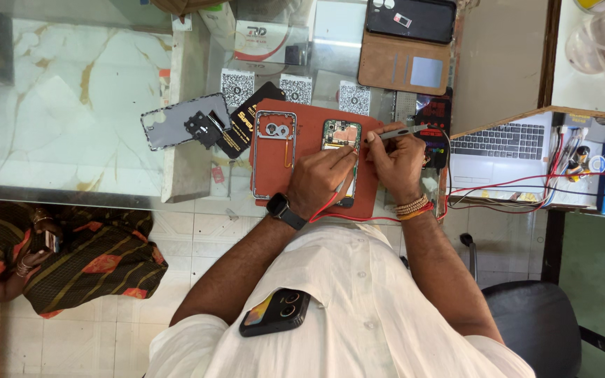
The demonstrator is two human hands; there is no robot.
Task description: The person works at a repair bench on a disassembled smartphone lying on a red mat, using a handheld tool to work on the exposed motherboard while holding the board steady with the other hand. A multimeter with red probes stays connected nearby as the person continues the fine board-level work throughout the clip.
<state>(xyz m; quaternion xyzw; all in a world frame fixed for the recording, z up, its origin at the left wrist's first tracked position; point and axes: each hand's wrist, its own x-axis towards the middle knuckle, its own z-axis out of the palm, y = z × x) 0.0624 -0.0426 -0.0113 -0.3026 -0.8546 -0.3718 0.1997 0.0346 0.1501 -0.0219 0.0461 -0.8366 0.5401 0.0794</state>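
Red mat, opened phone, both hands at work on it

White shirt fills the near edge, with a dark phone (274, 312) lying against it; a red wire (358, 217) runs along the mat's near side. On the red mat (274, 175) the left hand (320, 180), watch on its wrist, is curled with fingertips pressing the near end of the opened phone (341, 136). The right hand (398, 159) is closed around a slim grey tool (400, 131), its tip at the phone's right edge. With its back off, the phone looks light, stiff and fragile: bare circuitry is best left untouched, so the outer edges seem the safe hold. Just left lies a thin phone frame (273, 154), likely bendy. Farther left rests a grey back cover (176, 120); far right stands a laptop (502, 142), and a brown wallet case (404, 66) lies at the far side.
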